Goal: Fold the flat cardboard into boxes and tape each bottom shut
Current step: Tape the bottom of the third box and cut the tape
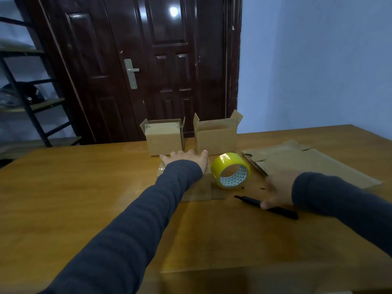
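Note:
Two folded cardboard boxes stand upright with open tops at the table's far edge, one on the left [164,137] and one on the right [216,135]. In front of them a third box [200,188] lies low on the table, and my left hand [186,161] rests flat on top of it with fingers spread. A yellow tape roll [231,169] stands on edge just right of that box. My right hand [277,188], blurred, hovers over the table with its thumb by a black cutter [269,207]. A stack of flat cardboard [301,162] lies at the right.
The wooden table [84,198] stretches bare to the left and toward me. Behind it are a dark door [148,60], a metal shelf rack [25,98] at the left and a pale wall at the right.

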